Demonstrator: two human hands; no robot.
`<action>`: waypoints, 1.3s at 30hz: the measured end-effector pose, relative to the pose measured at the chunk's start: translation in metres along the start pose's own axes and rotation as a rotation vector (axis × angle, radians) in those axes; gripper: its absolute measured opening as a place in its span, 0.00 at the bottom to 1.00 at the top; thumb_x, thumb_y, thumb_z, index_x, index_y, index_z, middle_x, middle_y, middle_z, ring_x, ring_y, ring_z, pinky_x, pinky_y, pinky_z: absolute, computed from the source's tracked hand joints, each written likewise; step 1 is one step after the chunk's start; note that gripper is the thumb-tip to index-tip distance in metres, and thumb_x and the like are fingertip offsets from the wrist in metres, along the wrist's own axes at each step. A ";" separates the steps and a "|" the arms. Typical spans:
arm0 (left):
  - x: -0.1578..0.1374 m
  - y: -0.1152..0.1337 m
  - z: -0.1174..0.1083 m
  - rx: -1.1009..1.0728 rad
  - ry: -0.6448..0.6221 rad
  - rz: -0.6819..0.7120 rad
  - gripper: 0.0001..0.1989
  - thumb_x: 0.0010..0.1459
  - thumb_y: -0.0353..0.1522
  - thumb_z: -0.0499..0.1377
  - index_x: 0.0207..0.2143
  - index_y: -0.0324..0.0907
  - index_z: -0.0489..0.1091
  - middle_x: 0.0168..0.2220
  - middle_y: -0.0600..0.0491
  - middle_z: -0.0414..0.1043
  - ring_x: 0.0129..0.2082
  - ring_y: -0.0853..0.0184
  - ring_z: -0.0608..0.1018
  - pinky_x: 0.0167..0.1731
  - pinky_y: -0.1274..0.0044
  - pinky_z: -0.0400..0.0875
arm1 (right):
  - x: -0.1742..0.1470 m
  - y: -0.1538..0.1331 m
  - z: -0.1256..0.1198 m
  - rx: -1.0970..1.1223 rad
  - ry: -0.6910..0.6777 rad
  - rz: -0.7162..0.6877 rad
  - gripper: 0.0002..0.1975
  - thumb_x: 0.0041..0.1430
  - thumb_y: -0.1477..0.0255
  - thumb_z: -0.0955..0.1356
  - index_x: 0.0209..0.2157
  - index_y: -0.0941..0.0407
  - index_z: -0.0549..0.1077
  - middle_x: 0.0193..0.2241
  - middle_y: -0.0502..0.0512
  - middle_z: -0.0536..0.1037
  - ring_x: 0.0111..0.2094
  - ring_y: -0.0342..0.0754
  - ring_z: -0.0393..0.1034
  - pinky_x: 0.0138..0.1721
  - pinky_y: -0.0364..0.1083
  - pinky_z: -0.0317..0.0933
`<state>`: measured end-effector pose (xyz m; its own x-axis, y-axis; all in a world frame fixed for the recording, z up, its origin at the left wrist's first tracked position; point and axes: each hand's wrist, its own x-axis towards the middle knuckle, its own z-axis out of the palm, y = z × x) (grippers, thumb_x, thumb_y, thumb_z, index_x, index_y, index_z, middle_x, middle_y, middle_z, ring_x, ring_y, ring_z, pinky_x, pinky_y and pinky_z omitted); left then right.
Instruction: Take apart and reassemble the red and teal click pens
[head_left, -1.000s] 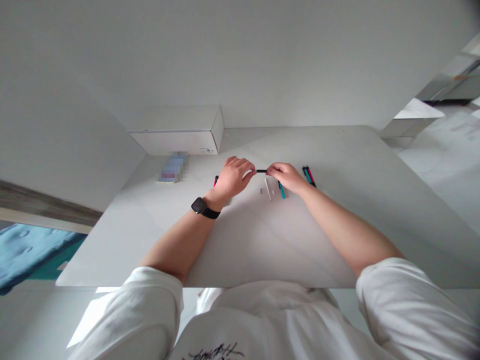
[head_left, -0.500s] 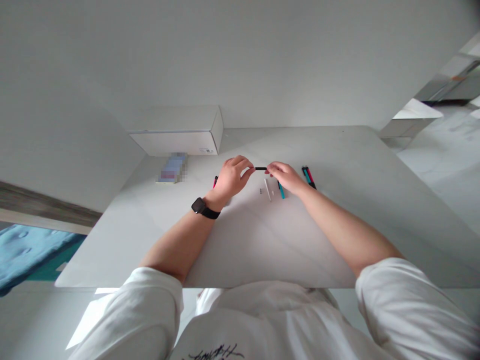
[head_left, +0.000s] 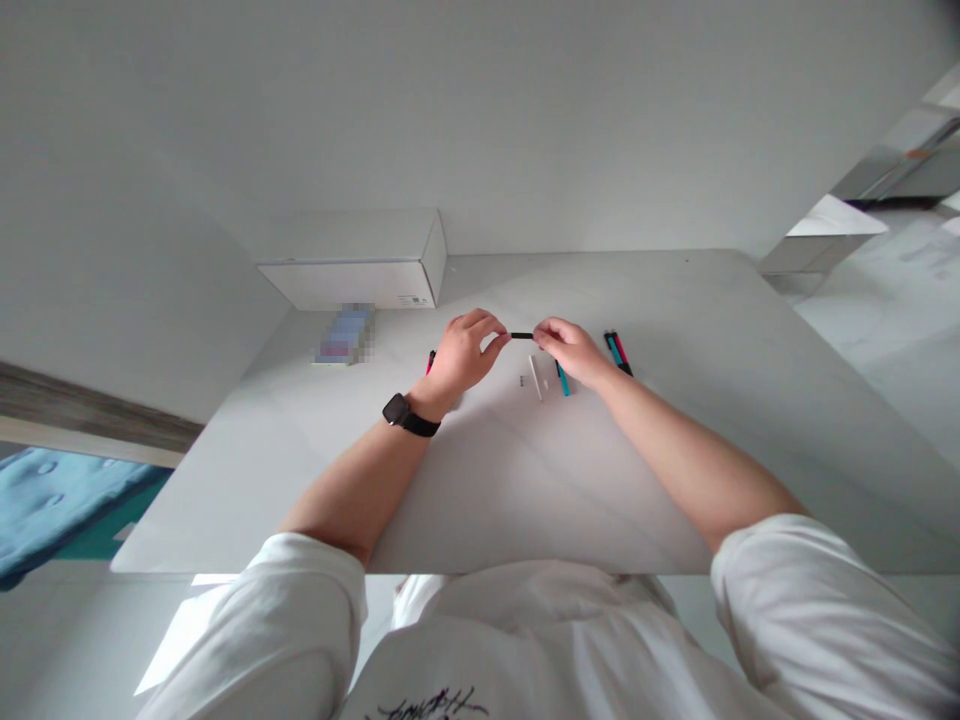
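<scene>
A short black pen barrel (head_left: 522, 336) is held level above the table, between my two hands. My left hand (head_left: 469, 350) pinches its left end with thumb and fingertips. At the other end, the fingertips of my right hand (head_left: 568, 348) are closed on it. Below it lie a thin white stick (head_left: 535, 378), several tiny dark bits (head_left: 523, 381) and a teal and black pen piece (head_left: 562, 380). A red and black pen (head_left: 430, 362) shows beside my left hand, which partly hides it.
Teal and red pens with black ends (head_left: 617, 352) lie together right of my right hand. A long white box (head_left: 352, 285) stands at the back left against the wall, with a blurred flat item (head_left: 345, 335) before it. The white table (head_left: 495, 480) has its near edge at my body.
My right fingers have shifted slightly around the end of the black pen barrel. Both hands keep their places, and the things on the table lie as before.
</scene>
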<state>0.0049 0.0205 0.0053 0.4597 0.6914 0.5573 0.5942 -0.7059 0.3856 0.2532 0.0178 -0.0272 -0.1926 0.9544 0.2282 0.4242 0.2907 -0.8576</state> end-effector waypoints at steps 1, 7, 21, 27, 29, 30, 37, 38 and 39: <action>0.000 0.000 0.000 -0.011 0.000 -0.007 0.10 0.72 0.37 0.57 0.42 0.44 0.76 0.45 0.46 0.78 0.46 0.60 0.79 0.50 0.66 0.74 | 0.000 -0.001 0.000 0.005 0.019 -0.020 0.15 0.67 0.55 0.68 0.41 0.52 0.75 0.37 0.53 0.80 0.38 0.50 0.72 0.42 0.49 0.65; 0.001 -0.007 0.002 -0.059 -0.024 -0.069 0.13 0.73 0.38 0.54 0.41 0.44 0.77 0.43 0.46 0.78 0.44 0.61 0.80 0.47 0.68 0.75 | 0.000 -0.002 0.001 0.003 0.127 -0.092 0.12 0.66 0.58 0.69 0.43 0.51 0.73 0.44 0.57 0.79 0.45 0.52 0.74 0.45 0.50 0.69; -0.014 -0.032 0.002 0.351 -0.366 0.063 0.07 0.60 0.27 0.65 0.32 0.48 0.81 0.41 0.47 0.77 0.41 0.58 0.78 0.54 0.62 0.64 | 0.002 0.003 -0.005 -0.061 0.110 -0.067 0.09 0.64 0.62 0.70 0.41 0.52 0.75 0.42 0.56 0.80 0.39 0.51 0.74 0.44 0.52 0.68; -0.019 -0.032 0.010 0.441 -0.403 0.098 0.10 0.59 0.26 0.62 0.30 0.48 0.82 0.38 0.46 0.78 0.41 0.56 0.77 0.56 0.59 0.61 | 0.002 0.004 -0.003 -0.064 0.084 -0.067 0.10 0.63 0.62 0.70 0.41 0.52 0.76 0.41 0.55 0.81 0.38 0.50 0.74 0.45 0.51 0.68; -0.018 -0.030 0.010 0.457 -0.425 0.094 0.11 0.59 0.25 0.61 0.31 0.47 0.83 0.39 0.45 0.78 0.41 0.56 0.78 0.57 0.57 0.60 | 0.002 0.005 -0.003 -0.065 0.080 -0.070 0.10 0.63 0.62 0.71 0.41 0.52 0.76 0.41 0.55 0.81 0.38 0.51 0.74 0.44 0.51 0.68; -0.018 -0.029 0.010 0.461 -0.436 0.082 0.12 0.59 0.25 0.61 0.32 0.47 0.83 0.40 0.44 0.79 0.42 0.55 0.78 0.58 0.56 0.59 | 0.002 0.006 -0.003 -0.067 0.078 -0.069 0.10 0.63 0.62 0.71 0.41 0.52 0.76 0.41 0.55 0.81 0.38 0.51 0.74 0.44 0.51 0.68; -0.016 -0.017 0.001 0.525 -0.563 0.024 0.15 0.64 0.27 0.58 0.39 0.52 0.84 0.46 0.47 0.79 0.48 0.55 0.78 0.63 0.56 0.55 | 0.002 0.007 -0.001 -0.063 0.076 -0.074 0.10 0.62 0.61 0.71 0.40 0.51 0.77 0.40 0.54 0.82 0.38 0.51 0.75 0.44 0.51 0.68; -0.015 -0.016 -0.001 0.535 -0.572 0.020 0.14 0.64 0.28 0.59 0.40 0.52 0.84 0.46 0.48 0.79 0.49 0.55 0.78 0.63 0.56 0.54 | 0.002 0.007 -0.001 -0.064 0.075 -0.074 0.09 0.62 0.61 0.71 0.40 0.51 0.77 0.40 0.54 0.82 0.38 0.51 0.75 0.44 0.51 0.68; -0.015 -0.015 -0.002 0.540 -0.580 0.017 0.13 0.65 0.29 0.61 0.41 0.53 0.84 0.47 0.48 0.80 0.50 0.55 0.78 0.64 0.56 0.54 | 0.002 0.007 -0.002 -0.067 0.076 -0.074 0.09 0.62 0.61 0.71 0.40 0.51 0.77 0.40 0.54 0.82 0.38 0.51 0.75 0.44 0.51 0.68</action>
<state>-0.0116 0.0204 -0.0071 0.6538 0.7561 0.0304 0.7538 -0.6473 -0.1127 0.2571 0.0222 -0.0322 -0.1592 0.9320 0.3256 0.4702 0.3616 -0.8051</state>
